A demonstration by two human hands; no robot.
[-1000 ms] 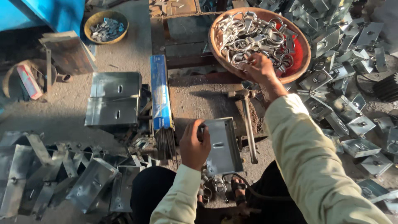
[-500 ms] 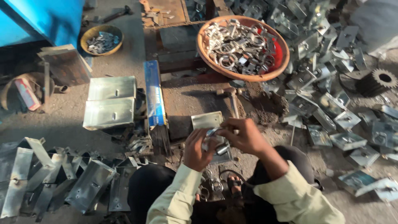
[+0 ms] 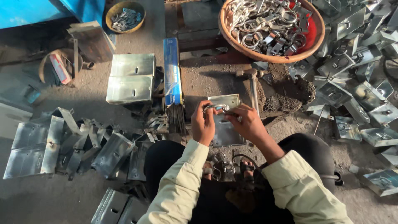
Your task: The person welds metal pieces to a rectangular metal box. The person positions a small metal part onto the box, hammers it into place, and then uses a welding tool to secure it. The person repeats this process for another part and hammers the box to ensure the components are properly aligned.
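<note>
Small metal ring fitting [image 3: 215, 107] pinched between both hands over the galvanised sheet-metal plate [image 3: 226, 122], which lies flat on the floor just ahead of the knees. Left hand [image 3: 203, 124] closed on the fitting's left end, right hand [image 3: 248, 122] gripping its right end, fingertips touching the plate. My read: fitting is light, rigid, slick plated steel, so pinch by the loop. Plate is thin, stiff, likely sharp-edged, so take it by the flat sides, not the corners. Hammer [image 3: 252, 89] lies just beyond the plate. Round basket [image 3: 232, 45] of similar ring fittings further out. Blue box of rods [image 3: 172, 70] left of the plate; stacked plates [image 3: 130, 79] beyond that; finished boxes [image 3: 365, 95] piled right.
</note>
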